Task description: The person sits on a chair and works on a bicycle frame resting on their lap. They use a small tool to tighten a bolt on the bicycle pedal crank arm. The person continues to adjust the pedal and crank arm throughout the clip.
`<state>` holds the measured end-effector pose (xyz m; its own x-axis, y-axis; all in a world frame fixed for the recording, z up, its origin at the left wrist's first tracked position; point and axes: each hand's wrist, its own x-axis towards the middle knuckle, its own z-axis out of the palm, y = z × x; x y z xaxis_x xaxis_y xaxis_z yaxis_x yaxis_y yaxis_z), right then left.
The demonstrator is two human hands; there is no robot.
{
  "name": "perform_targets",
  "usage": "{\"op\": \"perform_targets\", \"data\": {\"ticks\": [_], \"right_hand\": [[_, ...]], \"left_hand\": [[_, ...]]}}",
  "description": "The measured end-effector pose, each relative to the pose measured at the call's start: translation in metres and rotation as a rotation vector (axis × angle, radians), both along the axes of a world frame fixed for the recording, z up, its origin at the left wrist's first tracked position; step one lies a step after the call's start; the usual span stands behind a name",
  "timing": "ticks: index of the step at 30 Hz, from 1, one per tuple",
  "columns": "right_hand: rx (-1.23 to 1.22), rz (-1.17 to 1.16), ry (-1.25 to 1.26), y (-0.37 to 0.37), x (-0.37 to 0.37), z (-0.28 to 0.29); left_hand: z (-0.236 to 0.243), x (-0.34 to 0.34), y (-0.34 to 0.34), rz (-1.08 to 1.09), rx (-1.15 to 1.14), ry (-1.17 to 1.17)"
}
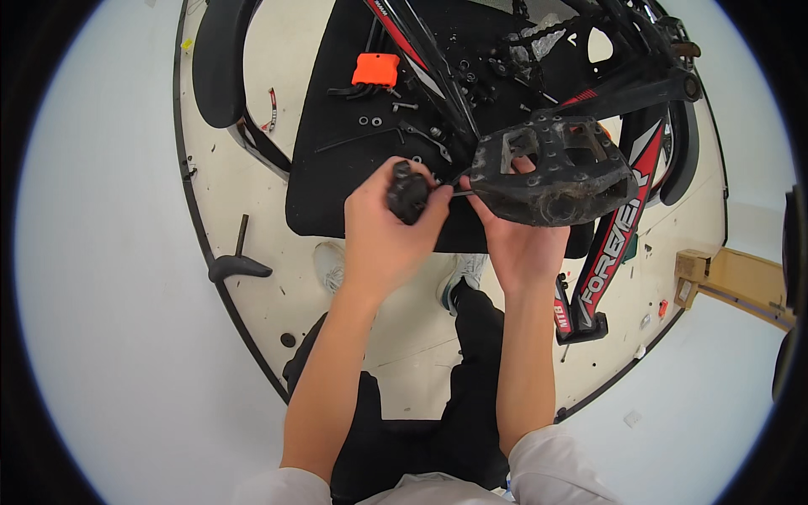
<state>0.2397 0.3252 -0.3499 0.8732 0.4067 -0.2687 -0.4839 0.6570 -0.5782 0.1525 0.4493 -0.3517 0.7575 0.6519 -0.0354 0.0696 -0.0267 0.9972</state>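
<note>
My left hand (387, 231) is closed around a small dark lump-like bicycle part (408, 194), whose exact kind I cannot make out. Between my hands a thin metal rod (463, 194) runs from that part toward my right hand (526, 248). The right palm is turned up, its fingertips at the rod and partly behind a black bicycle pedal (551, 172). This worn pedal, with openings in its cage, hides much of those fingers. The red, black and white bike frame (627, 210) rises beside it on the right.
A black chair seat (328, 198) carries an orange hex-key holder (375, 70), a long hex key (358, 140), a black lever (427, 140), washers and bolts. On the floor lie a bicycle saddle (240, 268) at left and a cardboard box (741, 282) at right. Chair armrests flank the seat.
</note>
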Motion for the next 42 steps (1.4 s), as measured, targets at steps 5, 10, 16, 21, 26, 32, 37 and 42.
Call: {"op": "perform_targets", "data": {"ticks": [5,10,16,21,26,32,37,42], "right_hand": [[0.155,-0.082,0.134,-0.005,-0.01,-0.001],[0.213,-0.113,0.113,-0.006,-0.009,0.0],[0.476,0.019,0.038,-0.015,0.007,0.007],[0.295,0.056,0.062,-0.025,-0.002,-0.008],[0.404,0.123,-0.005,-0.025,0.002,-0.008],[0.32,-0.052,0.105,-0.016,0.002,0.016],[0.427,-0.103,0.15,-0.018,0.008,0.008],[0.482,-0.209,0.285,-0.031,0.013,-0.006]], "left_hand": [[0.003,0.003,-0.006,-0.038,0.25,-0.09],[0.004,0.01,-0.015,-0.041,0.127,-0.112],[0.005,0.012,-0.011,-0.162,-0.595,0.045],[0.008,0.013,-0.018,-0.314,-0.937,0.066],[0.009,0.009,-0.025,-0.182,-0.934,0.09],[-0.002,0.018,-0.022,0.053,-0.741,-0.081],[0.006,0.014,-0.038,0.106,-0.041,-0.233],[0.007,0.012,-0.042,-0.072,-0.3,-0.173]]}}
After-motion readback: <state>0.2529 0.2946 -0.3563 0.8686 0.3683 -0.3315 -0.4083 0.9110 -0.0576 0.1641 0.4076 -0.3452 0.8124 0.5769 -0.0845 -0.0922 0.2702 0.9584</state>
